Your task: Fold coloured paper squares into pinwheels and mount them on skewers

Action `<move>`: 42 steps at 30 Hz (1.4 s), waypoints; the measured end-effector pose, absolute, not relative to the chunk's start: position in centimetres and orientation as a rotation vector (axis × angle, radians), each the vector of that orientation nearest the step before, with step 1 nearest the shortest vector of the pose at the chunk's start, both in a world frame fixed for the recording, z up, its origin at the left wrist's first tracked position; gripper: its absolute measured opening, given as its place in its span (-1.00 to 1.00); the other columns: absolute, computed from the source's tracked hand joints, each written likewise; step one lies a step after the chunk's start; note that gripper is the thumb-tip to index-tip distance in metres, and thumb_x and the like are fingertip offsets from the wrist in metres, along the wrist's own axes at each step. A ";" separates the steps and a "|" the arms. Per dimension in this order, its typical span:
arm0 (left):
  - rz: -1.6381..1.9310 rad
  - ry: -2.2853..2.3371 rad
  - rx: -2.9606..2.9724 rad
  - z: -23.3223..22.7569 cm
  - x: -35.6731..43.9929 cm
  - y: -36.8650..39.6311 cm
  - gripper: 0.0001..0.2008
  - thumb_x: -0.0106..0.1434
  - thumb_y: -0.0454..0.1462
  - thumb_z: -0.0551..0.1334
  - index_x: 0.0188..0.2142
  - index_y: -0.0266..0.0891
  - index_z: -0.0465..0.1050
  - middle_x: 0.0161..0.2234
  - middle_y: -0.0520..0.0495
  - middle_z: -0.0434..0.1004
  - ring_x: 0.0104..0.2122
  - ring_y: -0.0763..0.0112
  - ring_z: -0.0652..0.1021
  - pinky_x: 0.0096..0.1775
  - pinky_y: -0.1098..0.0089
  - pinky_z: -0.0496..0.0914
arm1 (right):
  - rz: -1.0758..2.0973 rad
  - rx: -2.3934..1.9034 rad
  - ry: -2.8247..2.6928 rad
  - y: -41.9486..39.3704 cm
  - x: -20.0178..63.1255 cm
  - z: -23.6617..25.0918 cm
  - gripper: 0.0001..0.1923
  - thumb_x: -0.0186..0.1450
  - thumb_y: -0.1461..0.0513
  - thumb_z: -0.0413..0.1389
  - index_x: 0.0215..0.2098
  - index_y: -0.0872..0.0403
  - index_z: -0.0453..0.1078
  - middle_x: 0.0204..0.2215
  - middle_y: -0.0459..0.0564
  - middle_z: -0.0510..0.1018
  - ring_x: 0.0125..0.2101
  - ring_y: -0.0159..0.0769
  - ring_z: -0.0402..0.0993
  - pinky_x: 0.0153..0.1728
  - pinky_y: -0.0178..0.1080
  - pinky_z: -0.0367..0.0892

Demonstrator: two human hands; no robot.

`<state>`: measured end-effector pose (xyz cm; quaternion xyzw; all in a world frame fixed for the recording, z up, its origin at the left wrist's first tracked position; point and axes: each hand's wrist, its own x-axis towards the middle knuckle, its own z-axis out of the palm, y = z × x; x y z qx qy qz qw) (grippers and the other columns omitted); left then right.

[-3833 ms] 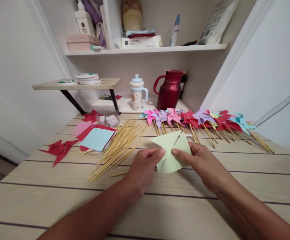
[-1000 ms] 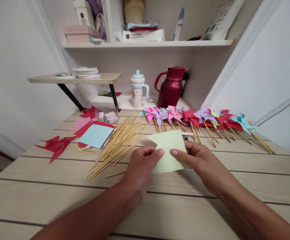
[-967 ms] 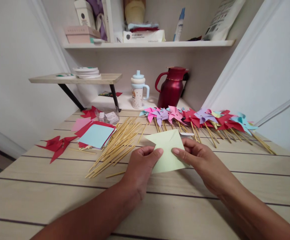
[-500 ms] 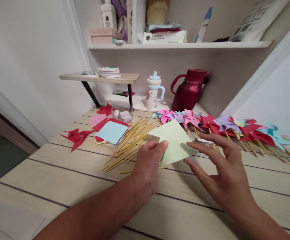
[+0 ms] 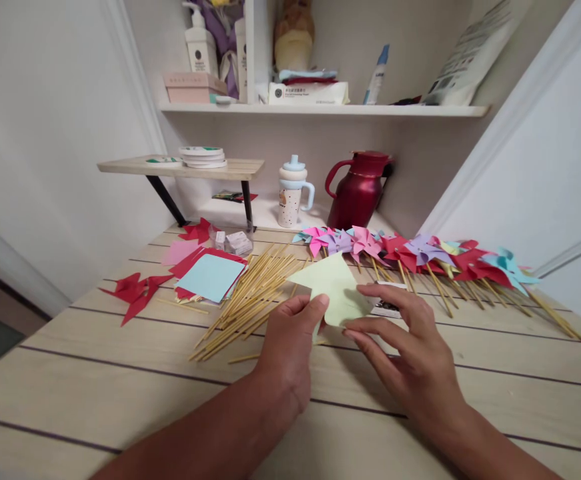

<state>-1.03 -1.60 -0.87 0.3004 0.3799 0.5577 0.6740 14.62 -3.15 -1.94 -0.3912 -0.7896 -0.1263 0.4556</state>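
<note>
- Green paper (image 5: pixel 333 290), a pale folded square, sits just above the table (image 5: pixel 120 393) near its middle, tilted with one corner pointing up and away.
- Left hand (image 5: pixel 290 347) pinches the paper's lower left edge, thumb on top and the other fingers curled beneath it.
- Right hand (image 5: pixel 413 363) reaches in from the right with its fingers spread and loose; the fingertips meet the paper's lower right edge, and whether they grip it cannot be told.
- A small white slip (image 5: pixel 387 307) lies on the table just behind the right hand, partly covered by the fingers and too small to read.
- Bamboo sticks (image 5: pixel 243 300) lie in a loose fan just left of the left hand, their near ends close to its knuckles.
- A stack of coloured paper squares (image 5: pixel 210 277), light blue on top, lies beyond the sticks, with a red folded piece (image 5: pixel 135 293) further left near the table's left edge.
- Finished pinwheels (image 5: pixel 420 253) lie in a row along the far right, sticks pointing toward the right hand but well apart from it.
- Bare planks stretch wide in front of both forearms, toward the near edge.
- A red jug (image 5: pixel 357 190) and a spouted cup (image 5: pixel 293 193) stand at the back wall under a shelf (image 5: pixel 320 110); the tops of the things on the shelf are cut off by the frame.
</note>
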 end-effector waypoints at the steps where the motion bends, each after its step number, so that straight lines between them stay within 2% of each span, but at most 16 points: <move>1: 1.249 0.871 0.688 -0.9 -1.0 -1.6 -0.81 0.08 -0.18 0.40 -0.44 -0.29 0.56 -0.54 0.05 0.35 -0.44 0.46 0.37 -0.31 0.41 0.27 | -0.274 -0.984 -1.929 -3.1 14.7 -1.9 -0.86 0.27 0.36 0.21 -0.27 -0.02 0.48 0.02 0.10 0.42 0.01 0.00 0.37 -0.02 0.13 0.25; 6: 1.239 0.893 0.722 -0.8 -0.8 -1.7 -0.80 0.08 -0.19 0.41 -0.47 -0.29 0.51 -0.47 0.01 0.41 -0.41 0.47 0.35 -0.28 0.42 0.26 | 0.004 -1.109 -1.819 -2.8 15.2 -2.1 -0.92 0.32 0.27 0.17 -0.31 -0.05 0.48 0.01 0.04 0.44 -0.01 -0.07 0.39 -0.03 0.08 0.28; 11: 1.230 0.944 0.847 -0.5 -0.8 -2.1 -0.75 0.10 -0.16 0.38 -0.54 -0.28 0.46 -0.52 0.04 0.38 -0.43 0.47 0.34 -0.28 0.41 0.23 | 0.173 -1.163 -1.769 -2.8 15.7 -1.8 -0.90 0.31 0.21 0.18 -0.39 -0.05 0.49 0.00 0.01 0.44 -0.01 -0.12 0.40 -0.03 0.01 0.30; 16: 1.216 1.019 0.901 0.0 -0.8 -2.1 -0.72 0.10 -0.18 0.36 -0.62 -0.27 0.41 -0.58 0.07 0.33 -0.48 0.48 0.30 -0.33 0.43 0.21 | 0.160 -1.178 -1.771 -2.8 15.8 -1.4 -0.90 0.27 0.21 0.20 -0.42 -0.03 0.50 -0.03 0.04 0.46 0.01 -0.07 0.39 0.00 0.05 0.27; 28: 1.189 1.014 0.952 -0.1 -0.9 -2.3 -0.80 0.09 -0.17 0.37 -0.52 -0.26 0.52 -0.52 0.04 0.42 -0.43 0.43 0.36 -0.29 0.41 0.25 | 0.118 -1.182 -1.851 -3.0 15.6 -0.9 -0.87 0.25 0.23 0.19 -0.48 0.00 0.49 -0.04 0.08 0.48 0.00 -0.03 0.41 -0.01 0.06 0.31; 35: 1.194 1.018 0.947 0.1 -0.7 -2.5 -0.77 0.01 -0.16 0.42 -0.61 -0.24 0.51 -0.58 0.05 0.41 -0.49 0.43 0.35 -0.31 0.40 0.26 | 0.088 -1.194 -1.826 -2.9 15.6 -0.9 -0.87 0.25 0.21 0.20 -0.47 -0.02 0.50 -0.09 0.05 0.49 -0.04 -0.05 0.45 -0.04 0.04 0.35; 42: 1.195 1.059 0.936 -0.1 -0.6 -2.5 -0.79 0.03 -0.17 0.41 -0.57 -0.27 0.54 -0.57 0.05 0.41 -0.48 0.45 0.35 -0.34 0.42 0.24 | 0.101 -1.199 -1.831 -2.9 15.7 -1.1 -0.87 0.24 0.22 0.20 -0.48 -0.02 0.50 -0.11 0.06 0.49 -0.06 -0.08 0.47 -0.05 -0.01 0.37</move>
